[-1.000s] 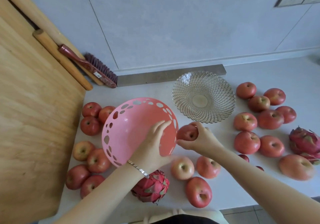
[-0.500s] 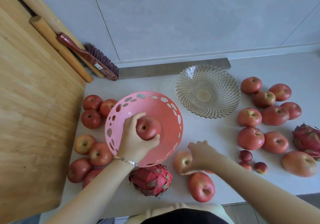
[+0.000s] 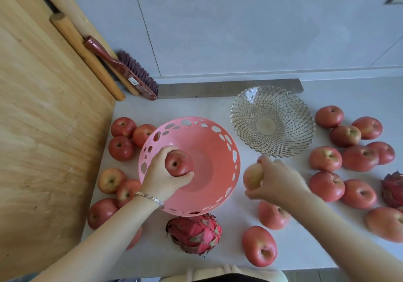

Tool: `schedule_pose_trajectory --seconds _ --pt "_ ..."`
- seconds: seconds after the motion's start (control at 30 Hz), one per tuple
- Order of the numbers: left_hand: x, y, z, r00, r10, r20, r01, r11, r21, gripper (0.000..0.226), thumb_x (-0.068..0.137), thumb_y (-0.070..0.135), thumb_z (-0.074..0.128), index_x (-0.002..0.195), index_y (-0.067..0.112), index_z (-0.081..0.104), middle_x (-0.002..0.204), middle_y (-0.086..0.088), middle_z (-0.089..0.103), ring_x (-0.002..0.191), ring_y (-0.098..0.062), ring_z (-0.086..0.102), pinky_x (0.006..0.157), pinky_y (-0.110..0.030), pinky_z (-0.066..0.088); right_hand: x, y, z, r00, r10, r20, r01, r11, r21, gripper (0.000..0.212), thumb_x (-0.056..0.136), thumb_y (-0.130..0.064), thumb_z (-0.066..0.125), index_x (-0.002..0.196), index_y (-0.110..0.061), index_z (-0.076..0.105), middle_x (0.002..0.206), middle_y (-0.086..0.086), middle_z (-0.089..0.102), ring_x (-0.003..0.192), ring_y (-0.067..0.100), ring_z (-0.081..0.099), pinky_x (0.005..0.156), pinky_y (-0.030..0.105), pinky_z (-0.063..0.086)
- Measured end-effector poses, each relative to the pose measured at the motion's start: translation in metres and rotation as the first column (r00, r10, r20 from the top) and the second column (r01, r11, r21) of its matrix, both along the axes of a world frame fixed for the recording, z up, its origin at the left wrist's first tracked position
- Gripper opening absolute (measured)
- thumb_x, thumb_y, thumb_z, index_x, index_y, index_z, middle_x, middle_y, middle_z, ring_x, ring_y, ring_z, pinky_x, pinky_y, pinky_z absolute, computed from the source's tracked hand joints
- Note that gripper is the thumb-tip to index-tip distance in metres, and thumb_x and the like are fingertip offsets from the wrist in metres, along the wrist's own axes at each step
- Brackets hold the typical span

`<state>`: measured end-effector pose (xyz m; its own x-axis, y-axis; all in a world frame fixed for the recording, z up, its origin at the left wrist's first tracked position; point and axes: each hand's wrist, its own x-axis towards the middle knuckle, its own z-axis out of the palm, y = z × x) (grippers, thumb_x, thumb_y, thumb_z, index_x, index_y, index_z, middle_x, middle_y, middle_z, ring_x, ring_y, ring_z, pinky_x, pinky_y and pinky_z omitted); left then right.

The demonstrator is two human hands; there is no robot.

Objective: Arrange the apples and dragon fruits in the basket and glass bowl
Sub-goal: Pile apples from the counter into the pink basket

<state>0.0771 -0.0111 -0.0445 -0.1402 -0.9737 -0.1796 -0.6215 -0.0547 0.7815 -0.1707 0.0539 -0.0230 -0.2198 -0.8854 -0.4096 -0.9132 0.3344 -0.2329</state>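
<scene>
Head view, left hand (image 3: 162, 178) grips red apple (image 3: 179, 163), right hand (image 3: 278, 181) pale apple (image 3: 253, 175), brush (image 3: 130, 76) behind

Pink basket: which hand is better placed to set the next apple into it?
Left. The left hand holds a red apple inside the rim of the pink basket, low over its floor. The right hand grips a paler apple outside that rim, so it likely goes second.
</scene>
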Motion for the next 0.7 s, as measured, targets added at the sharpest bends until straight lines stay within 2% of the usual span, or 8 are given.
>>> schedule_pose_trajectory --seconds 0.1,0.17,0.23,0.3,0.4,0.47,0.57,0.7 --pt "0.003 -0.018 -0.009 0.993 -0.028 0.114 0.024 0.999 0.038 0.068 0.058 0.027 0.082 0.118 0.027 0.050 0.113 0.009 0.052 0.105 -0.013 0.048 0.097 -0.031 0.039 0.000 -0.023 0.023 0.978 -0.018 0.208 0.063 0.976 -0.211 0.077 0.047 -0.047 0.079 0.110 -0.029 0.038 0.091 -0.002 0.051 0.077 0.021 0.052 0.065 0.028 0.037" --pt "0.004 -0.030 -0.018 0.983 -0.057 0.177 0.047 0.997 0.060 0.071 0.059 0.028 0.081 0.122 0.024 0.049 0.119 0.002 0.054 0.113 -0.020 0.048 0.100 -0.038 0.039 0.012 -0.043 0.024 0.949 -0.010 0.315 0.089 0.967 -0.237 0.077 0.047 -0.044 0.081 0.107 -0.028 0.035 0.090 -0.003 0.052 0.078 0.019 0.054 0.066 0.029 0.041" --pt "0.002 -0.041 -0.026 0.959 -0.113 0.258 0.103 0.993 0.052 0.071 0.061 0.028 0.080 0.124 0.021 0.048 0.123 -0.002 0.054 0.116 -0.025 0.045 0.099 -0.037 0.037 0.031 -0.063 0.012 0.930 0.013 0.366 0.063 0.979 -0.195 0.074 0.051 -0.040 0.081 0.106 -0.024 0.034 0.094 -0.001 0.052 0.081 0.019 0.054 0.067 0.030 0.045" --pt "-0.001 -0.051 -0.036 0.925 -0.181 0.334 0.180 0.983 0.032 0.071 0.063 0.029 0.078 0.125 0.016 0.047 0.124 -0.006 0.052 0.116 -0.028 0.045 0.098 -0.036 0.035 0.050 -0.083 -0.009 0.932 0.083 0.354 -0.036 0.990 -0.137 0.074 0.054 -0.034 0.081 0.112 -0.018 0.037 0.102 0.001 0.050 0.087 0.018 0.051 0.071 0.030 0.045" --pt "-0.005 -0.062 -0.049 0.872 -0.244 0.425 0.255 0.966 0.030 0.072 0.066 0.029 0.074 0.130 0.015 0.042 0.128 -0.008 0.047 0.118 -0.029 0.041 0.098 -0.033 0.029 0.073 -0.105 -0.041 0.955 0.224 0.197 -0.225 0.974 -0.017 0.072 0.056 -0.030 0.078 0.115 -0.014 0.039 0.119 0.009 0.042 0.103 0.026 0.050 0.081 0.034 0.046" --pt "-0.004 -0.067 -0.058 0.861 -0.258 0.439 0.270 0.962 0.037 0.074 0.068 0.028 0.072 0.133 0.017 0.038 0.132 -0.006 0.044 0.120 -0.028 0.038 0.098 -0.029 0.027 0.081 -0.114 -0.059 0.956 0.277 0.101 -0.282 0.959 0.039 0.074 0.056 -0.031 0.079 0.116 -0.014 0.038 0.127 0.013 0.034 0.107 0.033 0.051 0.077 0.036 0.045" --pt "-0.002 -0.070 -0.070 0.832 -0.334 0.443 0.338 0.938 0.072 0.076 0.072 0.029 0.071 0.137 0.017 0.033 0.138 -0.006 0.037 0.125 -0.025 0.033 0.103 -0.027 0.023 0.086 -0.119 -0.078 0.954 0.298 0.032 -0.298 0.954 -0.006 0.075 0.058 -0.031 0.077 0.120 -0.017 0.036 0.128 0.010 0.035 0.108 0.033 0.049 0.071 0.035 0.040" --pt "0.000 -0.069 -0.079 0.791 -0.375 0.483 0.385 0.919 0.084 0.079 0.076 0.034 0.069 0.141 0.019 0.026 0.146 -0.006 0.028 0.133 -0.023 0.026 0.111 -0.028 0.020 0.081 -0.117 -0.091 0.958 0.267 0.108 -0.257 0.962 -0.096 0.089 0.063 -0.032 0.074 0.137 -0.019 0.025 0.133 0.006 0.038 0.121 0.031 0.040 0.081 0.038 0.043"
